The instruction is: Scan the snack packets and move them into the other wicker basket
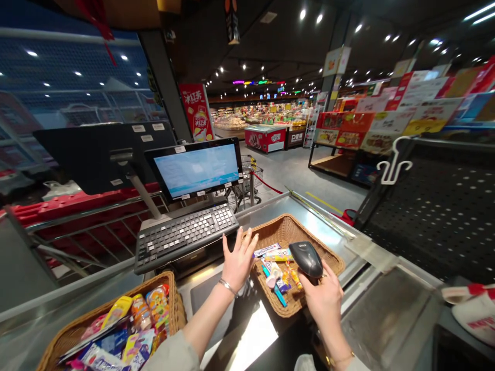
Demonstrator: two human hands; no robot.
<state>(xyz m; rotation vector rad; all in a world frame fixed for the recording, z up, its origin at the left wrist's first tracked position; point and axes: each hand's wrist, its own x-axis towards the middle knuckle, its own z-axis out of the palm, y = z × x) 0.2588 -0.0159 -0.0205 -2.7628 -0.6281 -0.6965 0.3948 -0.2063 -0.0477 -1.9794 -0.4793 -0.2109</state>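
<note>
- Spanning the near scene from left to right: metal counter (323, 219), partly lit by glare.
- Display (197, 170), screen lit, at the counter's far left; text too small to read.
- Left basket (178, 304), wicker, at the near left, heaped with colourful packaged goods (118, 312).
- Right basket (288, 226), wicker, right of the left basket and well apart from it; contents low and loose.
- Keyboard (187, 232), black, just in front of the display, angled.
- Left hand (240, 263): released, fingers spread, at the left side of the right basket, near the keyboard. Contact with the rim: cannot tell. Bracelet (227, 287) on its wrist.
- Right hand (325, 293): grasping the scanner, at the right side of the right basket.
- Scanner (306, 259), black, handheld, above the right basket.
- Wrapped snacks (279, 255) inside the right basket, left of the scanner, bunched together.
- Blue stick (280, 297), slim, at their near end.
</note>
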